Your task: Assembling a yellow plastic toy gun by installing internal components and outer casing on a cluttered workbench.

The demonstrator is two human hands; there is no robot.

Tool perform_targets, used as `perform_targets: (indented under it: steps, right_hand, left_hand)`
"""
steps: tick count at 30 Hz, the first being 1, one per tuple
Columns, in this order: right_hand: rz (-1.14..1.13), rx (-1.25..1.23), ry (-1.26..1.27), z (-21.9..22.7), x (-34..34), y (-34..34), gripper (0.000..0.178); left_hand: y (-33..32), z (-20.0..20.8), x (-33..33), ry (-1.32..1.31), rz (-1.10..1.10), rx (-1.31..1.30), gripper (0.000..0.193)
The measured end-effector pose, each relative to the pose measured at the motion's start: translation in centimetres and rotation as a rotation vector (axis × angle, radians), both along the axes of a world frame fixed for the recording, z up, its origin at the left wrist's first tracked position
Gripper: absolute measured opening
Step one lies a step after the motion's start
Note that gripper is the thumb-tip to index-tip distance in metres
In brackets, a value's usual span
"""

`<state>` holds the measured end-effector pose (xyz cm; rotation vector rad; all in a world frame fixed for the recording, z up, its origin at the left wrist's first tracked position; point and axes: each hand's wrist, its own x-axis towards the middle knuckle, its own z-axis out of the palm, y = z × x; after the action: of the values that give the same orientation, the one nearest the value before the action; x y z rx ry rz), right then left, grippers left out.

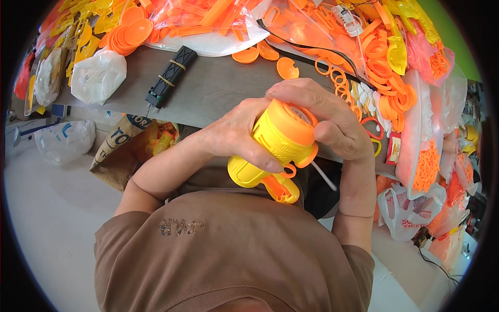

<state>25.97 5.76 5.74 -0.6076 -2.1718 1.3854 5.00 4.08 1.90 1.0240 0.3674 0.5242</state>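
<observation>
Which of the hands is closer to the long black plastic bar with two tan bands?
Left. The left hand is below and right of the bar; the right hand is farther right.

Table (218, 83): grey, wood-grain top. Left: white plastic bag (118, 70), then black bar-shaped unit (171, 75) lying diagonally, 2 rubber bands (178, 64) round it. Far side: stack of orange dishes (138, 32), orange strips (212, 14) heaped on white plastic (228, 46), 3 loose orange cups (286, 67) nearby. Right: orange rings (323, 58), red packet (394, 147) near the edge
</observation>
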Motion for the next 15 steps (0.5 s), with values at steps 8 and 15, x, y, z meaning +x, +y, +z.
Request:
perform_targets:
  steps: [8, 15]
  right_hand:
    - [0.143, -0.033, 0.021, 0.7, 0.6, 2.4, 0.065]
    - [0.011, -0.04, -0.25, 2.0, -1.4, 2.2, 0.05]
  left_hand:
    - [-0.4, 0.6, 0.6, -0.008, 0.008, -0.037, 0.057]
    - [-0.6, 0.1, 0.7, 0.118, 0.106, -0.095, 0.069]
